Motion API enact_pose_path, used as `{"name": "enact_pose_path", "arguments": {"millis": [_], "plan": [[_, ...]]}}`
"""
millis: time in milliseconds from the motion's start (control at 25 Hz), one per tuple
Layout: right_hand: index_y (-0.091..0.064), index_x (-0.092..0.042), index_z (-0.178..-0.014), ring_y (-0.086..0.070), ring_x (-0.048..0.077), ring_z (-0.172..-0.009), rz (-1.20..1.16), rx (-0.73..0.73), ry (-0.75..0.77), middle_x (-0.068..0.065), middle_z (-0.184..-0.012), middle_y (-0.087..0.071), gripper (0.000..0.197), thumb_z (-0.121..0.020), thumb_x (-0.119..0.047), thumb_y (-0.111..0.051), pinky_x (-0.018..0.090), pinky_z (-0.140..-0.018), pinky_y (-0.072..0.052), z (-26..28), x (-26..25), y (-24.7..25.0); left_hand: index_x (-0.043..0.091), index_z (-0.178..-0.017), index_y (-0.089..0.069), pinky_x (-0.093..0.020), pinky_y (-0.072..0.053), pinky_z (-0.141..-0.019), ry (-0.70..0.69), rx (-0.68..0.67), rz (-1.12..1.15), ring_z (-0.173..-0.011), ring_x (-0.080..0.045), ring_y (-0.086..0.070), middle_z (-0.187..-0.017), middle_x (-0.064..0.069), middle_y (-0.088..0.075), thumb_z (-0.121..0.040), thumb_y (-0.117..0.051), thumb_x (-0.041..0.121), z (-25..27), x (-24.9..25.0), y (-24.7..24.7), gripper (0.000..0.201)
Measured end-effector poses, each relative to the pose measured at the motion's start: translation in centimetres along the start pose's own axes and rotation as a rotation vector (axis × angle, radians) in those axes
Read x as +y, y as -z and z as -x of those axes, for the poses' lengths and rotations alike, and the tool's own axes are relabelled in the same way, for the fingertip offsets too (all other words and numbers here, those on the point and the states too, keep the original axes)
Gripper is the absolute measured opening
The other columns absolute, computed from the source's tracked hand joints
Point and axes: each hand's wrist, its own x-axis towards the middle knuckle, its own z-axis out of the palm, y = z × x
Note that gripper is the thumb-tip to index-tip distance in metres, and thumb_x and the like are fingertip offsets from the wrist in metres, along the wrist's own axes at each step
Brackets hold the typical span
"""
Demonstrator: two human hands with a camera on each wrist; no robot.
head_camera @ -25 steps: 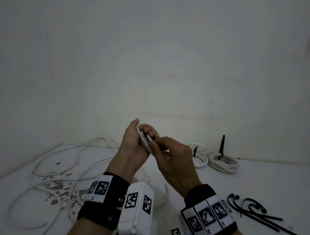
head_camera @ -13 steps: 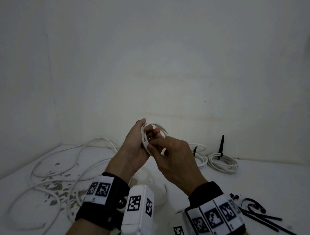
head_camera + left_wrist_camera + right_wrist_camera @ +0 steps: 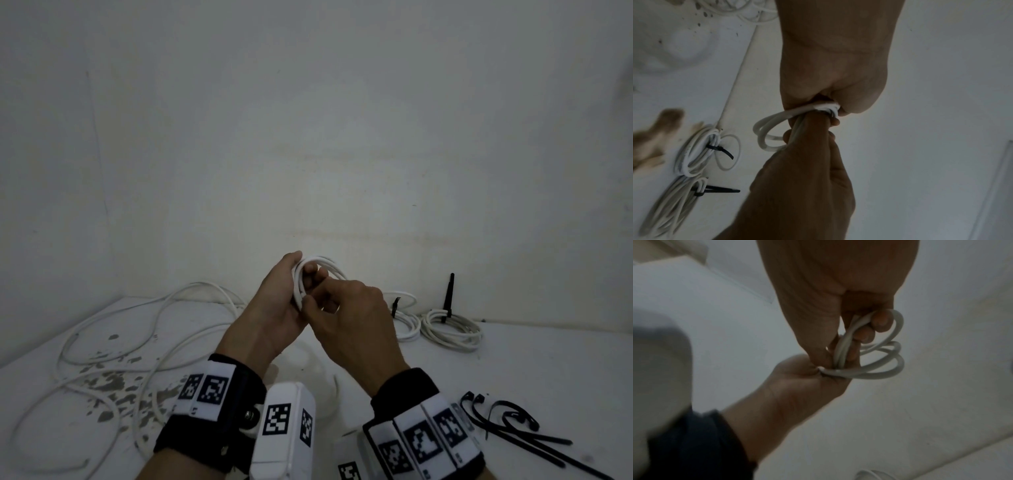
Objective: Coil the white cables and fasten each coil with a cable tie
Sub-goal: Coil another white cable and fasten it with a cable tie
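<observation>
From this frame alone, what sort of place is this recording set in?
Probably a bare staging corner or makeshift work surface, not a furnished room: plain white walls meet a white tabletop whose coating is chipped at the left. On it lie loose white cables, two tied coils and spare black cable ties.

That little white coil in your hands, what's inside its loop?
The left hand's fingertips poke through the small coil. The right hand covers its lower part, so nothing more shows.

The head view looks forward and down from above; both wrist views look up close along each palm, all sharing the small cable coil (image 3: 320, 274) (image 3: 772, 129) (image 3: 879, 356)
</observation>
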Motion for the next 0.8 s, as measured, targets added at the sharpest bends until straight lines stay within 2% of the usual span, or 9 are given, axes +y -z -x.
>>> {"name": "enact_pose_path", "arguments": {"millis": [80, 160, 240, 320, 440, 520, 560, 680, 800], "plan": [[-0.079, -0.027, -0.088, -0.061, 0.006, -0.063, -0.05, -0.034, -0.03, -0.012, -0.069, -0.067, 0.018, -0.089, -0.039, -0.065, 0.023, -0.061, -0.048, -0.3, 0.2, 0.6, 0.012, -0.067, -0.05, -0.023, -0.055, -0.052, 0.003, 0.001, 0.009, -0.054, -0.015, -0.057, -0.07, -0.005, -0.055, -0.101, -0.041, 0.035, 0.0, -0.1, -0.2, 0.042], [-0.08, -0.028, -0.09, -0.057, 0.003, -0.063, -0.025, -0.005, 0.0, -0.013, -0.069, -0.064, 0.015, -0.089, -0.036, -0.067, 0.015, -0.059, -0.043, -0.2, 0.0, 0.9, 0.013, -0.067, -0.049, -0.022, -0.052, -0.051, -0.014, -0.001, -0.054, -0.05, -0.014, -0.056, -0.061, -0.003, -0.055, -0.101, -0.04, 0.037, -0.1, -0.5, -0.6, 0.043], [-0.079, -0.025, -0.088, -0.053, -0.002, -0.065, -0.089, 0.074, 0.012, -0.014, -0.072, -0.056, 0.01, -0.088, -0.029, -0.071, 0.007, -0.06, -0.039, -0.2, 0.0, 0.6, 0.013, -0.067, -0.049, -0.026, -0.05, -0.059, -0.035, -0.003, -0.116, -0.056, -0.016, -0.057, -0.057, -0.003, -0.056, -0.101, -0.039, 0.039, -0.2, -0.8, -1.0, 0.043], [-0.074, -0.018, -0.083, -0.054, -0.007, -0.069, -0.244, 0.111, -0.014, -0.008, -0.077, -0.056, 0.007, -0.086, -0.024, -0.074, 0.003, -0.064, -0.039, -0.3, -0.1, 0.3, 0.015, -0.067, -0.05, -0.031, -0.048, -0.068, -0.054, 0.037, -0.123, -0.068, -0.02, -0.057, -0.063, -0.006, -0.058, -0.1, -0.041, 0.039, -0.2, -0.8, -1.0, 0.043], [-0.066, -0.016, -0.085, -0.055, 0.005, -0.069, -0.38, -0.029, 0.067, -0.006, -0.076, -0.061, 0.008, -0.085, -0.016, -0.074, 0.014, -0.062, -0.045, 0.0, -0.2, 0.5, 0.015, -0.064, -0.051, -0.026, -0.045, -0.053, -0.103, 0.15, -0.092, -0.048, -0.015, -0.047, -0.051, 0.0, -0.044, -0.1, -0.042, 0.036, -0.3, -0.1, -0.6, 0.042], [-0.066, -0.018, -0.095, -0.06, 0.007, -0.079, -0.368, -0.123, 0.184, -0.009, -0.086, -0.067, 0.016, -0.083, -0.01, -0.073, 0.014, -0.071, -0.048, 0.1, 0.1, 1.1, 0.015, -0.064, -0.048, -0.022, -0.041, -0.044, -0.134, 0.176, -0.056, -0.036, -0.011, -0.036, -0.044, 0.004, -0.034, -0.101, -0.041, 0.033, -0.5, 0.5, 0.1, 0.042], [-0.066, -0.019, -0.099, -0.06, 0.005, -0.084, -0.295, -0.111, 0.253, -0.01, -0.092, -0.067, 0.022, -0.08, -0.008, -0.074, 0.011, -0.076, -0.046, 0.0, 0.5, 1.4, 0.015, -0.065, -0.046, -0.021, -0.037, -0.041, -0.137, 0.166, -0.03, -0.033, -0.009, -0.03, -0.043, 0.005, -0.03, -0.101, -0.04, 0.032, -0.7, 0.9, 0.4, 0.041], [-0.07, -0.025, -0.102, -0.053, 0.0, -0.093, -0.11, -0.083, 0.294, -0.011, -0.101, -0.062, 0.026, -0.079, -0.024, -0.082, 0.007, -0.082, -0.039, -0.5, 2.0, 1.8, 0.016, -0.066, -0.043, -0.018, -0.023, -0.031, -0.102, 0.099, 0.049, -0.032, -0.006, -0.02, -0.044, 0.008, -0.024, -0.101, -0.037, 0.03, -0.7, 1.8, 1.3, 0.038], [-0.075, -0.029, -0.097, -0.051, 0.005, -0.096, -0.018, -0.188, 0.3, -0.02, -0.093, -0.06, 0.02, -0.081, -0.039, -0.08, 0.008, -0.081, -0.033, -0.3, 2.7, 1.7, 0.016, -0.063, -0.046, -0.015, -0.019, -0.029, -0.084, 0.045, 0.057, -0.031, -0.005, -0.02, -0.045, 0.008, -0.025, -0.1, -0.037, 0.03, -0.5, 2.2, 1.4, 0.041]]}}
